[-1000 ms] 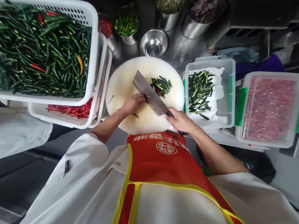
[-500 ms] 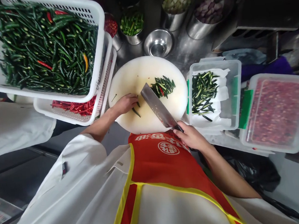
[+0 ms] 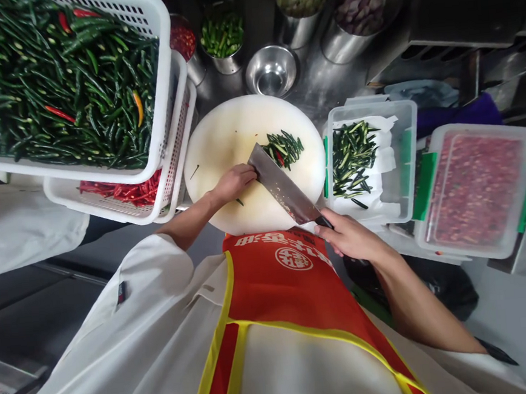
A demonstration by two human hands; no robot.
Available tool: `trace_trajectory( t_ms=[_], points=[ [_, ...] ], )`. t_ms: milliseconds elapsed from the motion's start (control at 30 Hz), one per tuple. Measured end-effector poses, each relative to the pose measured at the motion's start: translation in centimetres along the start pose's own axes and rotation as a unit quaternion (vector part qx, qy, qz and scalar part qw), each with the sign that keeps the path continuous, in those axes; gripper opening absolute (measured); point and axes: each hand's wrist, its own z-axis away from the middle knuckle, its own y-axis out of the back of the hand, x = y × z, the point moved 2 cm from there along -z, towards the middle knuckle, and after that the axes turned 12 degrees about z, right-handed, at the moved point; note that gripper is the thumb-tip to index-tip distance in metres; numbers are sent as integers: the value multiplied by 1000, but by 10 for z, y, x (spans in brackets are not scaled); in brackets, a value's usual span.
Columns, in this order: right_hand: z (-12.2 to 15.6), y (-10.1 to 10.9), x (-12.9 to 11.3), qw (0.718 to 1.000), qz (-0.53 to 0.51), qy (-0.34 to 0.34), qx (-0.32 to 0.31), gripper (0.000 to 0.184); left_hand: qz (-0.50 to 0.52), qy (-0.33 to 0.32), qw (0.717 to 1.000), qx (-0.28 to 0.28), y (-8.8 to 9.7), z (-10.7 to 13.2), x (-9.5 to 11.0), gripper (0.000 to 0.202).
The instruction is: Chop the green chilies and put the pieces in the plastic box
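Note:
My right hand (image 3: 350, 237) is wrapped round the handle of a cleaver (image 3: 284, 186), whose blade slants across the round white cutting board (image 3: 204, 141) with small bits stuck to it. Beside the blade's far end, my left hand (image 3: 238, 183) presses its closed fingers down on a green chili (image 3: 240, 202); only its tip shows below the hand, the rest is covered. To the right of the blade lies a heap of cut green chili pieces (image 3: 290, 149) with a red bit in it. A thin stem (image 3: 194, 171) lies at the board's left.
A white basket (image 3: 158, 108) of green chilies stands at left over a basket of red chilies (image 3: 126, 189). At right are a plastic box with cut chilies (image 3: 353, 156) and a lidded box (image 3: 481, 186). A steel bowl (image 3: 271, 72) and several filled steel pots stand behind.
My left hand has moved right, up to the cleaver blade, with the green chili under its fingers. The whole view has shifted slightly; the cleaver still lies across the board.

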Motion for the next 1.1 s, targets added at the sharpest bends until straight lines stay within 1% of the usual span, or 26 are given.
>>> trace_trajectory(
  t_ms=[67,133,167,267,300,333,367,433,500,533,567,600,667,733,800,867,933,1033,1100],
  points=[
    [0,7,1,999,11,-18,-26,32,1,-2,1000,9,-1,1,-1,31],
    [-8,9,-1,999,38,-13,-27,30,3,0,1000,22,-3,2,-2,31],
    [-16,7,-3,998,55,0,-9,27,5,0,1000,26,-4,2,-2,31],
    [-47,-2,-11,989,100,58,88,18,7,-6,1000,28,-7,1,-1,30],
    [-57,-6,-13,987,98,66,110,17,8,-10,1000,26,-7,2,0,30],
    [-65,-9,-15,986,89,69,119,17,9,-10,1000,27,-6,3,1,29],
    [-70,-11,-15,987,77,69,124,17,10,-3,999,33,-3,6,1,28],
    [-71,-13,-14,989,53,62,124,17,8,35,997,66,9,16,2,27],
    [-61,-14,-12,990,38,59,121,17,0,89,990,110,27,31,1,25],
    [-53,-14,-10,991,34,61,114,17,-4,111,986,122,35,40,0,24],
    [-46,-15,-8,992,32,65,104,17,-7,123,985,121,43,48,-1,24],
    [-40,-16,-6,993,32,69,90,17,-8,124,987,105,48,55,-2,25],
    [-30,-20,-2,994,33,76,65,17,-11,101,994,39,51,65,-1,26],
    [-28,-25,3,995,27,72,56,19,-23,67,997,-31,46,68,1,25],
    [-29,-28,6,997,15,55,60,22,-39,46,996,-66,38,64,2,25],
    [-31,-28,7,997,6,28,70,23,-47,41,996,-62,30,55,3,26],
    [-30,-27,6,997,13,10,79,24,-46,40,997,-45,23,42,3,28],
    [-26,-23,0,995,31,19,89,23,-29,26,999,-30,15,24,4,28],
    [-21,-20,-5,995,33,34,83,21,-11,12,999,-28,12,15,4,29]
  ],
)
